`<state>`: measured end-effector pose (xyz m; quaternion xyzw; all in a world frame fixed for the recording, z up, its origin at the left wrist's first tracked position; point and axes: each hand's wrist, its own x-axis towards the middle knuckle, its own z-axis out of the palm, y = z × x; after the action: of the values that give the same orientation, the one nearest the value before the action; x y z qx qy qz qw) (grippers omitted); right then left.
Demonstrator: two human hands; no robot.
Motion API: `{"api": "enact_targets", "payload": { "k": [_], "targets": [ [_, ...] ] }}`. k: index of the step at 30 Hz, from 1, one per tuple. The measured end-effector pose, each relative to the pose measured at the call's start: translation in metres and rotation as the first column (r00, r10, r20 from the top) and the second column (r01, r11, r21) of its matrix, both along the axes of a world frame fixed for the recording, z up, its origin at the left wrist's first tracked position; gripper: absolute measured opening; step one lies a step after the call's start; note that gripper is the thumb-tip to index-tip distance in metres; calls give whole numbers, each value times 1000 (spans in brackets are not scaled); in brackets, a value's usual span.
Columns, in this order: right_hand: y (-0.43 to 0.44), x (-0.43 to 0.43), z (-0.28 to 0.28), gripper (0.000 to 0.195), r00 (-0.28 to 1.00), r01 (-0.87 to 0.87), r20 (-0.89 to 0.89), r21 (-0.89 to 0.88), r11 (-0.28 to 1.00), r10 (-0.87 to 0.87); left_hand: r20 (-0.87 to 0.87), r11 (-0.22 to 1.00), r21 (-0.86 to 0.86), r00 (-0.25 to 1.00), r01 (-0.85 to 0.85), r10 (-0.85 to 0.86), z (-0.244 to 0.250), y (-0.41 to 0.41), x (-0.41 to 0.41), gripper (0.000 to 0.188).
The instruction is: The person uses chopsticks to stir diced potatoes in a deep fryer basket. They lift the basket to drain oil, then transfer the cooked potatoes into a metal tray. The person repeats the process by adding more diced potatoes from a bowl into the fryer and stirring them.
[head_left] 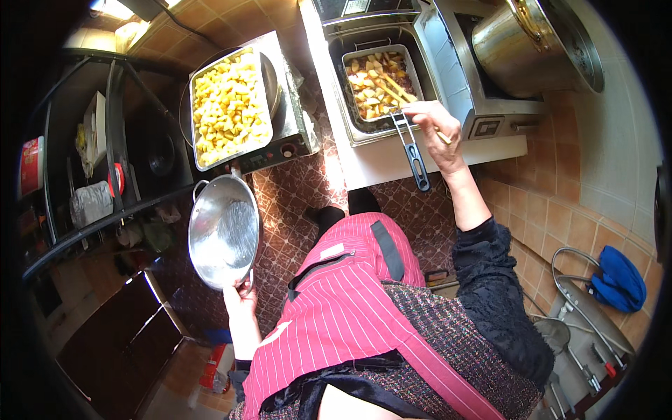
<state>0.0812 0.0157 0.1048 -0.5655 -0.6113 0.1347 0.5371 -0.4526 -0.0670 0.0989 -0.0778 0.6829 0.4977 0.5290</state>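
Observation:
My left hand [242, 296] grips the near handle of a metal basin [223, 231], which is tilted and looks empty. With my right hand [438, 134] I hold wooden chopsticks [391, 86] whose tips reach into browned, cut potato-like pieces [370, 100]. Those pieces lie in a rectangular metal pan or basket [415, 71] inside the fryer's well [338, 79]. A wire handle with a dark grip [417, 167] sticks out towards me, just beside my right hand. On the left, a metal tray [266, 121] full of pale yellow cubes [228, 107] rests on a round pan over a countertop cooker [289, 149].
A large steel pot [517, 52] stands on a stove at the right. Black shelving [113, 210] with bags and containers lines the left side. Beyond the right wall tiles [551, 226] are a blue cloth [622, 278] and a sink area with utensils.

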Motion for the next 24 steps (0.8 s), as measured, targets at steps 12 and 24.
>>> {"api": "enact_targets", "payload": {
  "k": [12,24],
  "targets": [
    [51,15,-55,21,958,-234,149,-89,968,246,-59,1000,20,998,-25,26,10,-2,17,28],
    [46,23,-36,11,992,-126,6,-34,991,127,-52,999,22,998,-45,46,14,-8,20,27]
  ]
}}
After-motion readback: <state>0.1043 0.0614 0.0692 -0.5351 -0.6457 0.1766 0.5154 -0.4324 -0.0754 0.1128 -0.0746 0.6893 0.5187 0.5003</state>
